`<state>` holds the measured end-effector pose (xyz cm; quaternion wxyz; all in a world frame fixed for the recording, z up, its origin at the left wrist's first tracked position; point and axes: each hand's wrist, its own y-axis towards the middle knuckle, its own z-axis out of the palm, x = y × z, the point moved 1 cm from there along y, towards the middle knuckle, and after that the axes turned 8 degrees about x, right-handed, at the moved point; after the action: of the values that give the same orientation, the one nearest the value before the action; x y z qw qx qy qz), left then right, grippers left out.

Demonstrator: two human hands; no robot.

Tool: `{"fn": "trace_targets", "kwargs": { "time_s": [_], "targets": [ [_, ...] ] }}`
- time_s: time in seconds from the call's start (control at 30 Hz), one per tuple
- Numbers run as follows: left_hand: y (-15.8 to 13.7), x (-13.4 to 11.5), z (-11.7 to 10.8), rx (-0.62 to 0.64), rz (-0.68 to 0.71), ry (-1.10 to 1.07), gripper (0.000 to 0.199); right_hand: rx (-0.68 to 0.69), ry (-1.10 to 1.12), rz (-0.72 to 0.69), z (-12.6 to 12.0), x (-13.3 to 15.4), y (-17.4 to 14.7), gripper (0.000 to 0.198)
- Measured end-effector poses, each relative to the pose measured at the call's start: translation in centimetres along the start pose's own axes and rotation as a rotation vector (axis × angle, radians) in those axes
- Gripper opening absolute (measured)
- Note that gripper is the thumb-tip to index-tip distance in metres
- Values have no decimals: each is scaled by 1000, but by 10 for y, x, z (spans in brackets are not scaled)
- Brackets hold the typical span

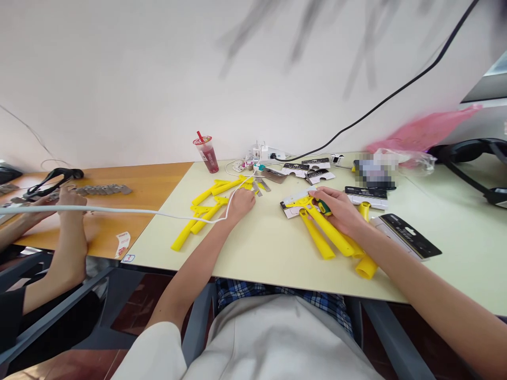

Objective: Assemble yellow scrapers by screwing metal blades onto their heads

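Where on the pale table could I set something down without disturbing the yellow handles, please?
Bare patches: the near edge between the left hand and right hand, and right of the black card. Crowded around the yellow handles and the back row.

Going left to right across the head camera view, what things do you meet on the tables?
Co-worker's hand → row of metal blades → pile of yellow handles → left hand → right hand on a yellow scraper → black packaging card → black headset.
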<state>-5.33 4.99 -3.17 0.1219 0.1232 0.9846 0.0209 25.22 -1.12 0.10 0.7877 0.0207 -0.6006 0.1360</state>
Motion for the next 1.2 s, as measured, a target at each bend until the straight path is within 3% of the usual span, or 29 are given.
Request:
{"fn": "trace_targets", "kwargs": {
  "time_s": [0.2, 0.3, 0.43, 0.57, 0.7, 0.83, 0.93, 1.07, 1.13, 1.2],
  "targets": [
    [0, 0, -5, -57, -34, -15, 28, -21, -8, 14, 4, 5, -4, 42],
    [-4, -2, -12, -171, -25, -65, 24, -13, -1, -2, 7, 7, -6, 45],
    [-10, -12, -20, -331, 28, -301, 16, -28, -2, 7, 9, 9, -6, 44],
    [-13, -24, -21, -359, 32, -654, 10, -29, -6, 13, 9, 9, -7, 42],
    [-12, -31, -16, -304, -25, -1084, 21, -19, -11, -2, 8, 8, -6, 41],
    [-13, -40, -14, -89, -75, -1565, 27, -9, -25, -6, 6, 6, -3, 38],
    [-19, -50, -15, 53, -99, -1796, 26, 3, -20, -7, 4, 4, -1, 39],
    [-31, -65, -16, 167, -30, -1875, 41, 21, -25, -13, 1, 0, 1, 40],
    [-34, -71, -15, 197, 32, -1810, 50, 31, -44, -8, 0, -1, 2, 39],
    [-36, -75, -12, 167, 72, -1697, 46, 33, -72, -12, -1, -2, 2, 39]
  ]
}}
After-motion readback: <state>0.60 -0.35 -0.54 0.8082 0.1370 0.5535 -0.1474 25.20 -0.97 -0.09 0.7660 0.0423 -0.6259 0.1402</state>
